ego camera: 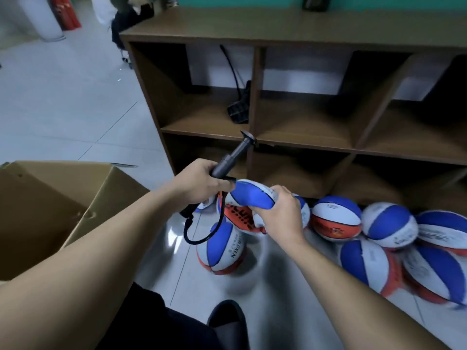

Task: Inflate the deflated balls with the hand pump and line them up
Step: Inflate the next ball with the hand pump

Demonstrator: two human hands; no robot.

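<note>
Left hand (pixel 199 179) grip clenched round matte black cylindrical pump (pixel 228 160); right hand (pixel 281 214) grasping limp, folded ball (pixel 249 198).

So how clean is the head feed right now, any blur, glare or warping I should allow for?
Head view: wide-angle warping bows the wooden shelf unit and stretches the forearms at the bottom edge. Motion blur smears the floor tiles below the hands and softens the balls at right. A pale glare patch lies on the tiles beside the pump hose. The hand pump and held flat ball read sharp.
</note>
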